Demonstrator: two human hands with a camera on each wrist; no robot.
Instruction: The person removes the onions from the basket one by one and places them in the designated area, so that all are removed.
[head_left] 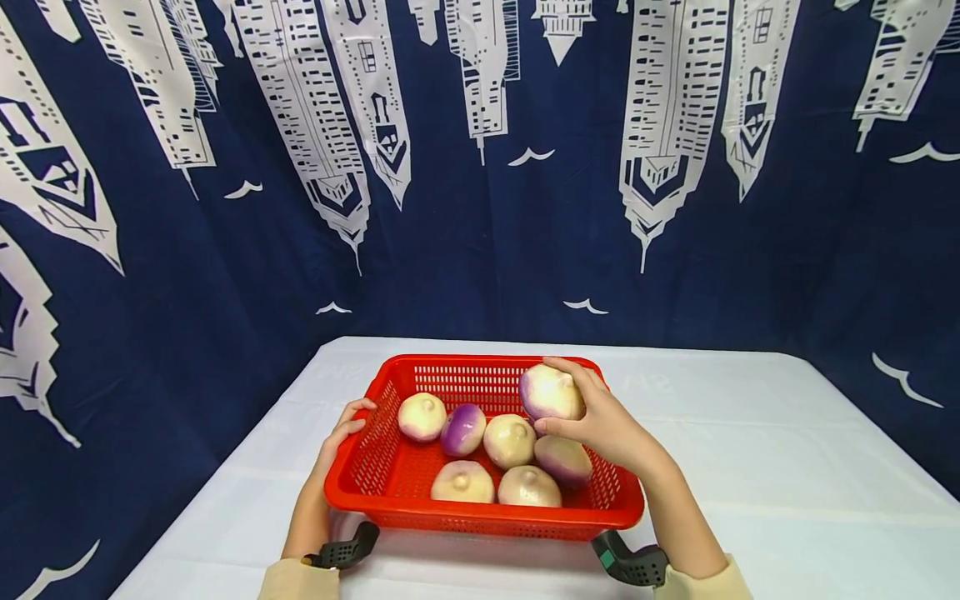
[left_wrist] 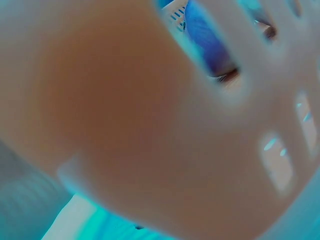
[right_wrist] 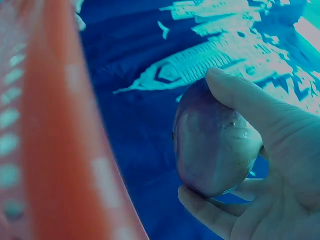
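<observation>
Left hand (head_left: 333,448) at the red perforated plastic basket (head_left: 480,517); right hand (head_left: 607,421) holding one round cream-and-purple turnip (head_left: 553,395) over it.
Left to right, I count two black wrist mounts (head_left: 348,547), one per arm; left fingers touch the basket's left rim (a blur crowds my left wrist view, so whether they grip I can't tell); at least six similar turnips (head_left: 510,441) inside; the held one above the back right, fingers and thumb spread around it. White-covered table (head_left: 720,433) surrounds the basket, navy building-print cloth (head_left: 487,250) behind.
</observation>
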